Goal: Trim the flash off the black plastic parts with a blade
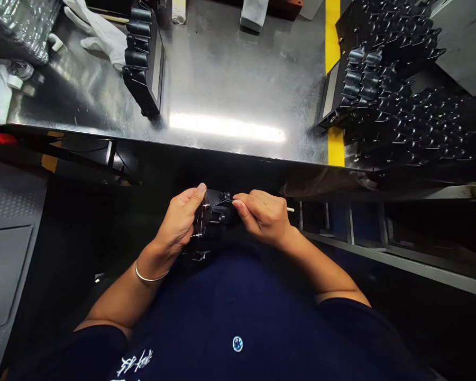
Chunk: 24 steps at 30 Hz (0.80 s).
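My left hand (178, 218) is closed around the edge of a glossy black moulded plastic part (213, 211), thumb on top, in front of my body. Closed in a pinch, my right hand (265, 216) grips a thin tool with a pale stick-like handle (290, 209) whose end shows behind the palm. The tool's slim tip reaches left to the black part, near its small raised features. Whether the tip touches the surface I cannot tell. Much of the part's lower side is lost in the dark.
Ahead lies a metal table (230, 79). On it stand a ribbed black moulded part (143, 58), a white glove (103, 34), and a plastic-wrapped bundle (19, 26). Many black parts (412, 106) crowd the right, past yellow tape (335, 145). A metal rack (381, 248) stands lower right.
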Tool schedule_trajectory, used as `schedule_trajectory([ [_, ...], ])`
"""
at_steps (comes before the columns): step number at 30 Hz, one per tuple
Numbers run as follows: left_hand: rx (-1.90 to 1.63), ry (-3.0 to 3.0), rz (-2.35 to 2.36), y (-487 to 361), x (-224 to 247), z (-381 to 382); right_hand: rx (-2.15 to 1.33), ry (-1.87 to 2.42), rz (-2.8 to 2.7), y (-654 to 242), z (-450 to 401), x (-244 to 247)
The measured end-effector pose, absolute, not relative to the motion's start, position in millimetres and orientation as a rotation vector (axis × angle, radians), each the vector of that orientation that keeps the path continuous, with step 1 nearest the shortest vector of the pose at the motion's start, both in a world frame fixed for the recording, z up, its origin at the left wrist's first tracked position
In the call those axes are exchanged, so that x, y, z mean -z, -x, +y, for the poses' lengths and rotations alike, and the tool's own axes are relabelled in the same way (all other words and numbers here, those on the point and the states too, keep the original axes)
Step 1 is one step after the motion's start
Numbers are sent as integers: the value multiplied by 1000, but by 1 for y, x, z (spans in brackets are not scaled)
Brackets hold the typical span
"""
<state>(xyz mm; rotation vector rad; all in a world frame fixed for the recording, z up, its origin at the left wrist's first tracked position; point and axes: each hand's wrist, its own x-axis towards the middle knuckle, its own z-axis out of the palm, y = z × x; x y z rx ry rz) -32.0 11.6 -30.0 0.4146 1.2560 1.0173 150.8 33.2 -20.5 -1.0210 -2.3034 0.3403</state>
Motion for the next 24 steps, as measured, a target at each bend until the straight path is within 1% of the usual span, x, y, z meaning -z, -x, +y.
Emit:
schedule_trajectory([
  [5,-1063,-460,1265,32,30,11,-578,973,-2299,-152,32,17],
  [10,-1130,-493,1285,31,24,10,-819,790,-2227,-158,36,11],
  [15,-1164,-538,1328,32,15,9,-687,816,-2202,-157,37,12],
  [17,-1162,-554,1331,32,15,9,-714,797,-2214,-156,36,12],
  [19,-1161,-572,1329,33,16,8,-841,790,-2218,-156,35,11],
  [24,-1185,-654,1347,33,17,1,-1298,785,-2252,-163,37,-2],
])
